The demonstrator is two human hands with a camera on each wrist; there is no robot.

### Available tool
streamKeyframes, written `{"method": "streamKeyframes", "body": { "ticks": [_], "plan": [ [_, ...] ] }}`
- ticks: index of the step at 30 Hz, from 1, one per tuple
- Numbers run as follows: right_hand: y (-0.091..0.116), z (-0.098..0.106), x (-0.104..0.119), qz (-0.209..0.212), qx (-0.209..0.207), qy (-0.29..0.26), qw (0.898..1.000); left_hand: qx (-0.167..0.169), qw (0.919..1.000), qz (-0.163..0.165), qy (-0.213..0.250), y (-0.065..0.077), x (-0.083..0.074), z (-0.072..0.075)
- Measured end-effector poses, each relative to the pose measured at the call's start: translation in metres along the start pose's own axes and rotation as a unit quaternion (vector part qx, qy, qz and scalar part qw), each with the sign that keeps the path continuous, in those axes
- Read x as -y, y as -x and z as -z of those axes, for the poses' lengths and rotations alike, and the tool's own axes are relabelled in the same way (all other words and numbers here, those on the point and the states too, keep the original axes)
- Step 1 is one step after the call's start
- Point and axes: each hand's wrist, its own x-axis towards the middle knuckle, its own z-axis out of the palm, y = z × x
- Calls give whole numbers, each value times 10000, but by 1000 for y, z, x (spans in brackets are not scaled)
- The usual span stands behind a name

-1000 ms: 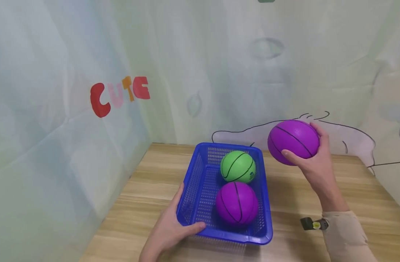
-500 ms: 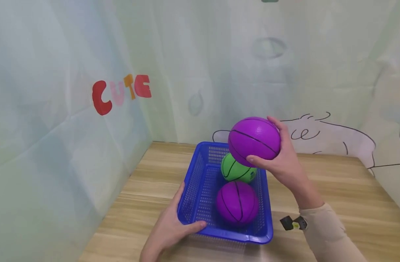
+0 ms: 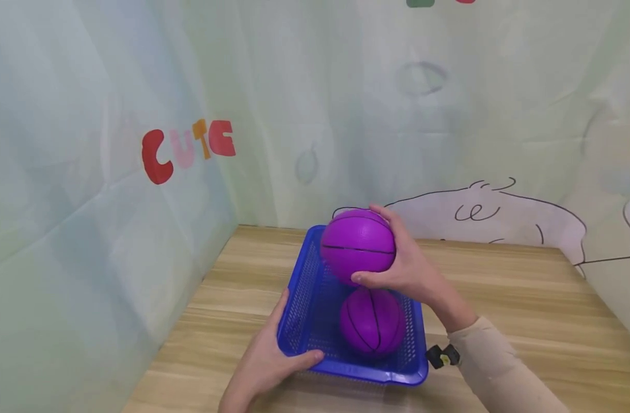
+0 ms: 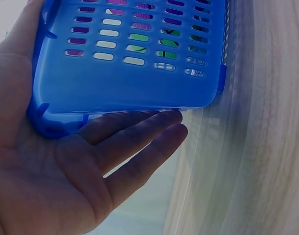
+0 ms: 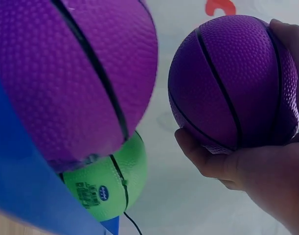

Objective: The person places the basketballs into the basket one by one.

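My right hand holds a purple toy basketball over the far part of the blue plastic basket, thumb on the near side and fingers around the far side. A second purple basketball sits inside, at the near right. The green basketball shows in the right wrist view; in the head view the held ball and hand hide it. At the basket's near left corner, my left hand grips the rim with the thumb on top. Its fingers lie along the outer wall in the left wrist view.
The basket stands on a wood-grain table. A printed cloth backdrop rises behind and at the left, with red, pink and orange letters on it. A small black device is strapped at the right wrist.
The right hand has carried the held purple basketball leftward from beside the basket to above it, and lower during the last half second. The left hand and basket have stayed put.
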Motion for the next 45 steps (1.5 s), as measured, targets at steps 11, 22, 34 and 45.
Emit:
{"method": "streamKeyframes", "body": {
  "ticks": [11, 22, 34, 45],
  "plan": [
    [-7, -15, -5, 55, 286, 333, 9990, -1, 9999, 141, -30, 0, 1, 2],
    [-9, -18, -16, 462, 928, 1374, 9851, -16, 10000, -37, 45, 2, 2, -4],
    [4, -6, -13, 635, 1736, 2260, 9564, 50, 9999, -36, 152, -1, 0, -5],
    [0, -8, -17, 347, 2027, 2258, 9522, -22, 9998, -68, 205, 1, 4, 0]
  ]
}}
